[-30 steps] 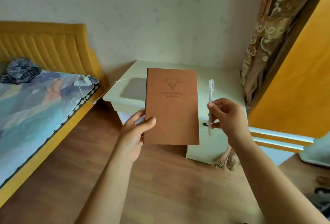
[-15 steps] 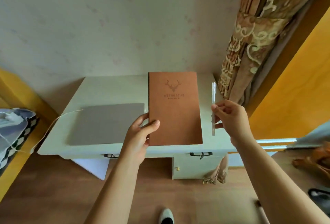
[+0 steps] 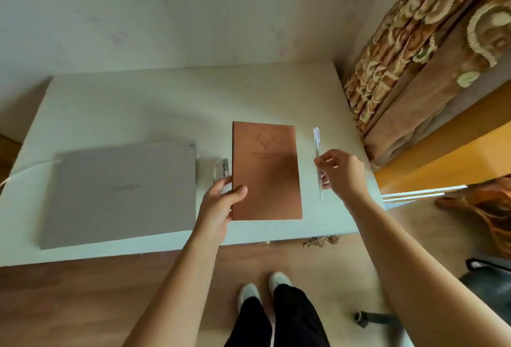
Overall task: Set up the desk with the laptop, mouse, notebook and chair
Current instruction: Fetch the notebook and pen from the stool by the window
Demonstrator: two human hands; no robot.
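My left hand (image 3: 218, 203) grips the lower left edge of a brown notebook (image 3: 266, 175) with a deer emblem, held flat just over the right half of the pale desk (image 3: 154, 103). My right hand (image 3: 341, 171) pinches a clear white pen (image 3: 317, 153) upright, to the right of the notebook. A closed grey laptop (image 3: 119, 192) lies on the desk's left half with a white cable at its left edge. A small grey object (image 3: 224, 167) lies between laptop and notebook, partly hidden. I see no mouse.
A patterned brown curtain (image 3: 420, 64) hangs right of the desk, beside an orange panel (image 3: 442, 147). A chair base with a castor (image 3: 362, 318) shows at the lower right. My feet (image 3: 265, 288) stand on the wooden floor before the desk.
I have stepped up to the desk and now look down on it. Notebook and pen have come lower over the desktop, still held the same way.
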